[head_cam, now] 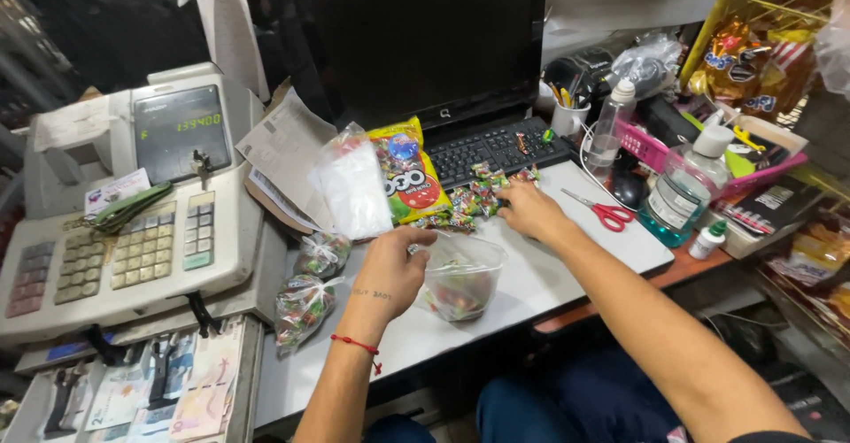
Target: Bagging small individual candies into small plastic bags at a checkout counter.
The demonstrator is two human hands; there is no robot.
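At frame centre our left hand (390, 270) grips the rim of a clear bag (460, 277) of candies on the counter (549, 275). Our right hand (529, 211), fingers spread, touches loose candies (478, 197) just above. Two filled bags (305, 301) lie left; one pair of scissors (602, 211) lies right.

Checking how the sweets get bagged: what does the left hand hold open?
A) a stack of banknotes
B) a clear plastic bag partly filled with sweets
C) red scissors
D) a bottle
B: the left hand grips the rim of the clear plastic bag, which has wrapped sweets at its bottom.
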